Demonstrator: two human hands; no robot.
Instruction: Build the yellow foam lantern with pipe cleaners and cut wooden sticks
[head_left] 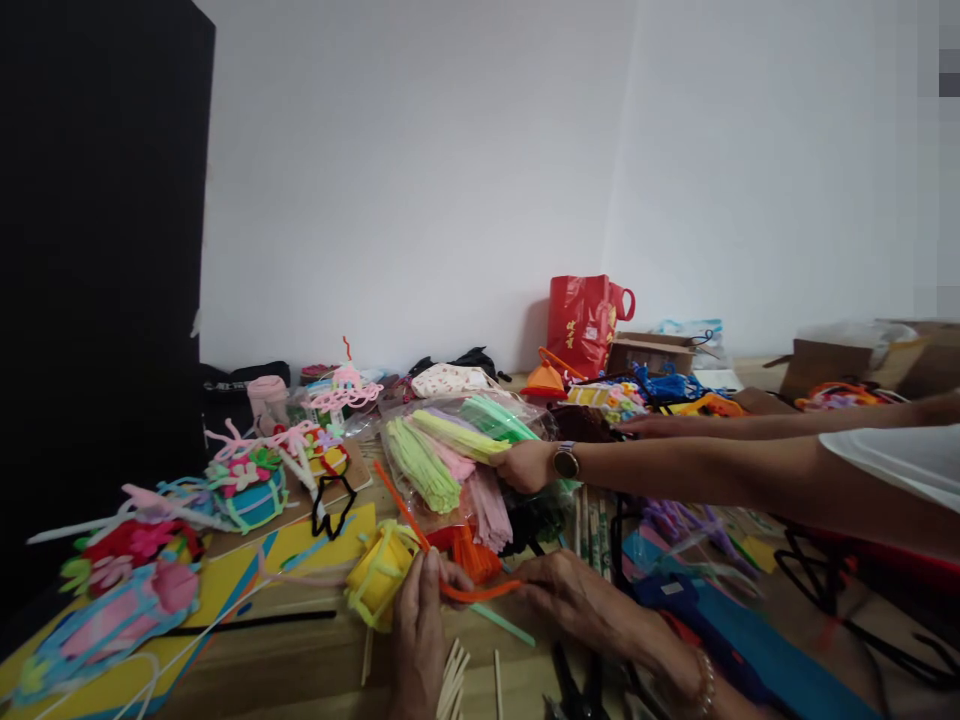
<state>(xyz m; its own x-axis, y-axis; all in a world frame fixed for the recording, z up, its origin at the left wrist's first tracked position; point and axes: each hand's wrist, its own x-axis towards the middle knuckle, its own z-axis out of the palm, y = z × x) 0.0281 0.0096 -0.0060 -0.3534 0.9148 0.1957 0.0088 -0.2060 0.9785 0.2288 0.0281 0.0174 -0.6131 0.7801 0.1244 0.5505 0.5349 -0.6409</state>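
Observation:
An orange pipe cleaner (484,594) is bent between my two hands. My left hand (421,625) pinches it, and one end sticks up to the left. The other end is in the pinched fingertips of my right hand (585,605), which has a beaded bracelet at the wrist. Right beside my left hand is a yellow rounded piece (375,580) edged with pale green pipe cleaner; I cannot tell whether the hand touches it. Behind my hands lies a bundle of orange pipe cleaners (474,552).
A co-worker's hand (527,466) with a watch reaches from the right onto bagged pipe cleaners (424,465). Finished pipe-cleaner pieces (112,615) crowd the left. Wooden sticks (452,680), black-handled pliers (576,690) and a blue tool (750,645) lie near me. A red bag (581,325) stands behind.

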